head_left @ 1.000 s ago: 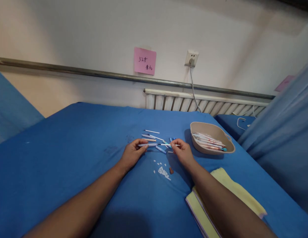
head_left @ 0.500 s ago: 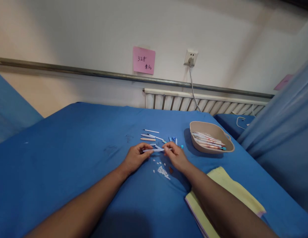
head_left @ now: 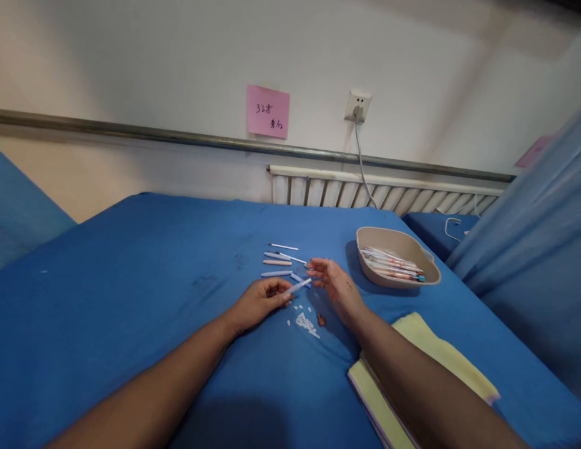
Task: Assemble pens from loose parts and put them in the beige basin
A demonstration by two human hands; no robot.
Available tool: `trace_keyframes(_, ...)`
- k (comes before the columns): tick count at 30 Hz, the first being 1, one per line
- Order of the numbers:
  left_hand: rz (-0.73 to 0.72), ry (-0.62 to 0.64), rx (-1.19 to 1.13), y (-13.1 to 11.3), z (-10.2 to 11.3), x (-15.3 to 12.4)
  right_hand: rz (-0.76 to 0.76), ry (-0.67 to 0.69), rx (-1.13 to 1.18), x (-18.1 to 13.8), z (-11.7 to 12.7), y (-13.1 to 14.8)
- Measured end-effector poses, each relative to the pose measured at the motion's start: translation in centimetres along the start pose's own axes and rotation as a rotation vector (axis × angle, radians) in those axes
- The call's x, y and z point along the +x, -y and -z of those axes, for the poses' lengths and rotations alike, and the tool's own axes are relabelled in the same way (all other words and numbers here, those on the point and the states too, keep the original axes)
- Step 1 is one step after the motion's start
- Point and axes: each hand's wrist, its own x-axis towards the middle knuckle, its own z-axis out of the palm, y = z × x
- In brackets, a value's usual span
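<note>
Pinched in my left hand [head_left: 264,298] is a pale pen barrel [head_left: 298,287], its far end pointing right and slightly up. My right hand [head_left: 334,282] hovers just right of that end, fingers apart, with nothing seen in them. Behind the hands lie a thin pen refill [head_left: 284,247], a lilac pen barrel [head_left: 277,256], a peach pen barrel [head_left: 278,262] and another lilac barrel [head_left: 276,274]. A second refill [head_left: 294,258] runs toward my right fingers. Small white pieces [head_left: 305,322] are heaped in front of the hands, beside a small reddish-brown object [head_left: 321,319].
A beige basket [head_left: 381,234] holding several pens [head_left: 393,262] stands to the right. Under my right forearm lies a folded yellow cloth [head_left: 435,346]. The blue-covered surface [head_left: 131,280] reaches back to a white radiator [head_left: 327,181]. A blue curtain [head_left: 528,231] hangs at the right.
My right hand has let go of the pen barrel and opened, moving slightly right. My left hand still holds the barrel, now tilted with its right end up.
</note>
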Motion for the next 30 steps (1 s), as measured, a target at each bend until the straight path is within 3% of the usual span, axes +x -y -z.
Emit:
trace_keyframes(2, 0.031, -0.081, -0.069, 0.1, 0.3, 0.2, -0.031, -0.143, -0.070, 0.8, 0.6, -0.7)
trace_keyframes(4, 0.057, -0.130, -0.118, 0.1, 0.6, 0.4, -0.024, -0.178, -0.148, 1.4, 0.9, -1.5)
trace_keyframes(9, 0.075, -0.163, -0.266, 0.1, 1.3, 0.6, 0.007, -0.081, -0.392, 1.4, 0.9, -2.8)
trace_keyframes(15, 0.089, -0.186, -0.432, -0.1, 1.6, 0.7, 0.045, -0.061, -0.575, 1.1, 0.8, -2.6)
trace_keyframes(30, 0.105, -0.167, -0.453, 0.1, 1.8, 0.9, 0.141, 0.195, -1.062, 0.7, -0.6, -0.8)
